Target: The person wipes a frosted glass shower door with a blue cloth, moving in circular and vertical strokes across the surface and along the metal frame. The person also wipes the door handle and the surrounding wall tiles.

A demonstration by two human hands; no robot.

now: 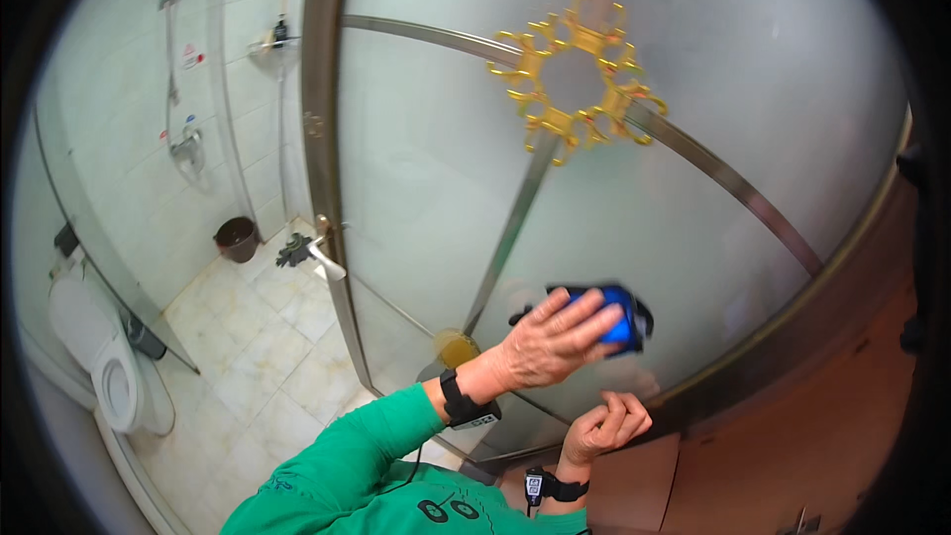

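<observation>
My left hand (557,342), at the end of a green sleeve with a black wrist strap, holds a blurred blue and black pad-like object (620,319) at the frosted glass door panel (431,186). Its fingers lie spread over the blue part. Lower right of it, my right hand (609,423) is near the door's lower edge, fingers curled, and no object shows in it. A gold ornament with curled hook shapes (550,122) sits where the metal bars of the door cross, above both hands. The lever handle (327,258) is on the door's left edge.
Left of the door lies a tiled bathroom floor (260,364) with a toilet (119,386), a dark bucket (238,240) and a dark glove-like thing (295,250). A shower mixer (187,148) is on the wall. A reddish-brown surface (780,416) extends at lower right.
</observation>
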